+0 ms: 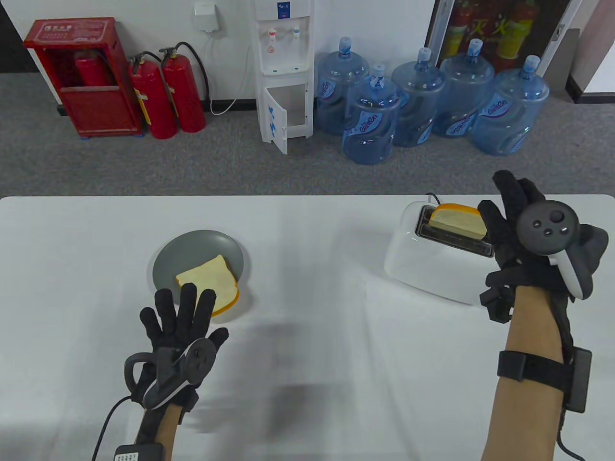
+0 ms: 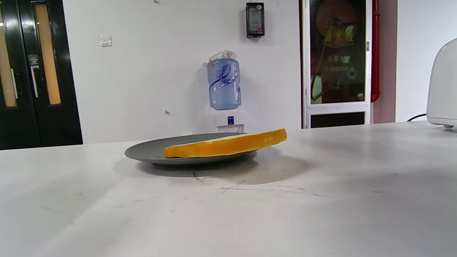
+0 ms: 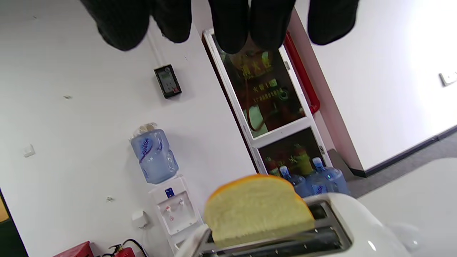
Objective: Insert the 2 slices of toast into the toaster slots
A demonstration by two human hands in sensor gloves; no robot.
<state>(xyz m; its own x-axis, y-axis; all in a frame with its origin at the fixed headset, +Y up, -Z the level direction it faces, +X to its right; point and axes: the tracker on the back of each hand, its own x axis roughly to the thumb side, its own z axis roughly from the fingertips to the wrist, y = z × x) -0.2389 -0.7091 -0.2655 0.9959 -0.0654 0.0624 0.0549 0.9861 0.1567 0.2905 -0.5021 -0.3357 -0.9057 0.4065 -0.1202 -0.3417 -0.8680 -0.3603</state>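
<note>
A white toaster (image 1: 427, 269) (image 3: 360, 232) stands at the table's right. One slice of toast (image 1: 456, 221) (image 3: 257, 210) stands upright in a slot, its top half sticking out. My right hand (image 1: 516, 211) hovers just right of it with straight fingers (image 3: 246, 25), holding nothing. The second slice (image 1: 209, 283) (image 2: 228, 144) lies flat on a grey plate (image 1: 192, 247) (image 2: 150, 151) at centre left, overhanging the plate's near rim. My left hand (image 1: 185, 307) is spread flat just in front of the plate, its fingertips over the slice's near edge.
The toaster's black cord (image 1: 432, 197) runs off its back. A white table (image 1: 307, 345) carries everything. Beyond the table's far edge stand water bottles (image 1: 370, 120), a dispenser (image 1: 283, 72) and red fire extinguishers (image 1: 166, 96).
</note>
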